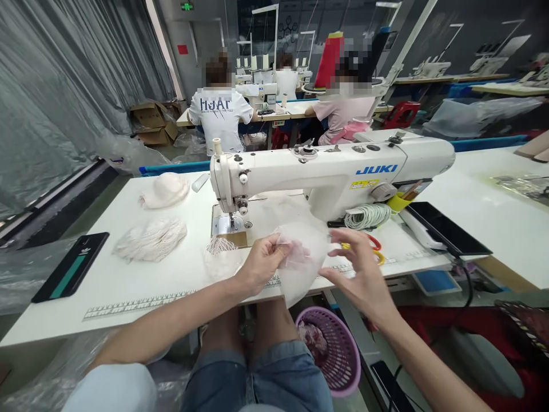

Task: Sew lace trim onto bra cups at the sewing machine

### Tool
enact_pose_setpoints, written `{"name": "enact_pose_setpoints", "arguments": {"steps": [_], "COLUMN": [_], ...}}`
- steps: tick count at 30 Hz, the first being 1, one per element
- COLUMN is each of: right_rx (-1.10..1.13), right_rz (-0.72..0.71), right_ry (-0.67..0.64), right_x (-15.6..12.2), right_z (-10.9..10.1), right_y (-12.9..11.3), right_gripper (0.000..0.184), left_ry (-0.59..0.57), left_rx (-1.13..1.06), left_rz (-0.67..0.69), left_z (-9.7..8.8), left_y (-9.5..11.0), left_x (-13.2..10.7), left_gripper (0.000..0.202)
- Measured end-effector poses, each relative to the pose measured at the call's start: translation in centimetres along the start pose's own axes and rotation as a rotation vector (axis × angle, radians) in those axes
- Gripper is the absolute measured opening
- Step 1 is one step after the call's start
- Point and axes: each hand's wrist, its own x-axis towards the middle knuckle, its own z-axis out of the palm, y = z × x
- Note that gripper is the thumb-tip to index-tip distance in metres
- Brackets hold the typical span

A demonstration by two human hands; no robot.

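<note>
My left hand [259, 266] pinches the left edge of a thin, see-through white fabric piece [305, 274] between thumb and fingers, above the table's front edge. On the other side of the fabric, my right hand [364, 280] has its thumb and fingers apart; its fingertips are close to the fabric's right edge, and I cannot tell whether they touch it. Behind both hands stands a white sewing machine [330, 177]. Under its needle area, to the left of my left hand, lies a small lacy white piece [221, 258].
Two heaps of pale fabric, a gathered stack [152, 239] and a rounded pile [165, 190], lie on the left. A black tray [71, 266] rests at the left edge. Coiled cord [368, 216] and scissors [378, 252] lie right. A purple basket [349, 366] stands below. Co-workers sit ahead.
</note>
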Motion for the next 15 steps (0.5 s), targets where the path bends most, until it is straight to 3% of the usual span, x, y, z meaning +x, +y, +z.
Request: {"name": "enact_pose_setpoints", "arguments": {"steps": [2, 4, 6, 8, 11, 15], "right_rx": [0.074, 0.140, 0.170, 0.129, 0.053, 0.222], "right_rz": [0.028, 0.090, 0.152, 0.187, 0.150, 0.075], "right_ry": [-0.125, -0.209, -0.234, -0.207, -0.115, -0.064], "right_x": [0.8, 1.1, 0.9, 0.5, -0.1, -1.1], "right_z": [1.3, 2.4, 2.9, 2.9, 1.6, -3.0], "right_y": [-0.1, -0.3, -0.7, -1.0, -1.2, -0.8], "right_gripper": [0.057, 0.041, 0.025, 0.025, 0.025, 0.040], "left_ry": [0.008, 0.002, -0.013, -0.014, -0.012, -0.040], "left_rx": [0.062, 0.092, 0.054, -0.012, -0.100, -0.196], "left_rz": [0.013, -0.002, -0.049, -0.095, -0.080, -0.032], "left_z": [-0.4, -1.2, -2.1, -3.0, -3.9, -4.9], "left_y": [-0.3, -0.5, -0.6, -0.6, -0.9, -1.2], "left_x": [-1.3, -2.7, -4.3, -5.7, -7.4, -8.6], "left_gripper": [0.044, 0.044, 0.044, 0.042, 0.036, 0.031]}}
